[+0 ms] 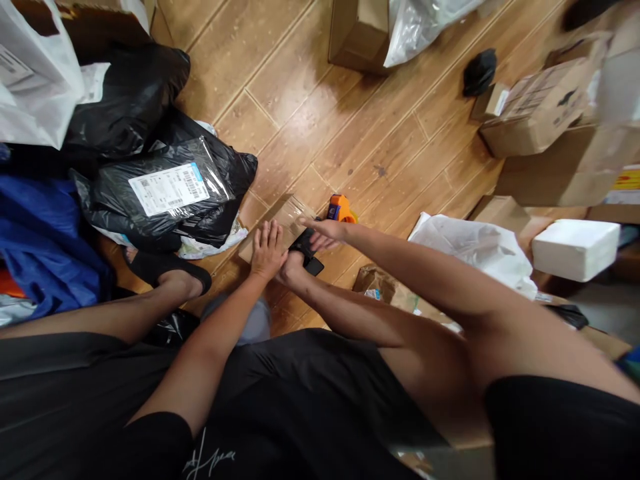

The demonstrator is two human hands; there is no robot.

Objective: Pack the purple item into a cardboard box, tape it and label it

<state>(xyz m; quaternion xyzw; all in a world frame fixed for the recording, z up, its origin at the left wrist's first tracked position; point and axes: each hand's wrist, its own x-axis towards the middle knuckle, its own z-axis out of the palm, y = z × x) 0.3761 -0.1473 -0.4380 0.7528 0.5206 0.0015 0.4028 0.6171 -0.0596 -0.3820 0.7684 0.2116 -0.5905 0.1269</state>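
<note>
A small cardboard box [289, 217] with shiny tape on top lies on the floor by my right foot. My left hand [269, 249] rests flat on its near left part, fingers stretched out. At the box's right end, my right hand [327, 232] is open with the fingers spread and slightly blurred; whether it touches the box I cannot tell. Just beyond it sits an orange tape dispenser [341, 209] on the floor. A black sandal [314, 265] shows on my right foot, partly hidden under the right hand.
Black plastic parcels [165, 193], one with a shipping label, are heaped at the left beside my other sandal [165, 269]. Cardboard boxes [540, 107], a white box [576, 249] and a white plastic bag [475, 250] stand at the right. Another carton [359, 33] is at the top.
</note>
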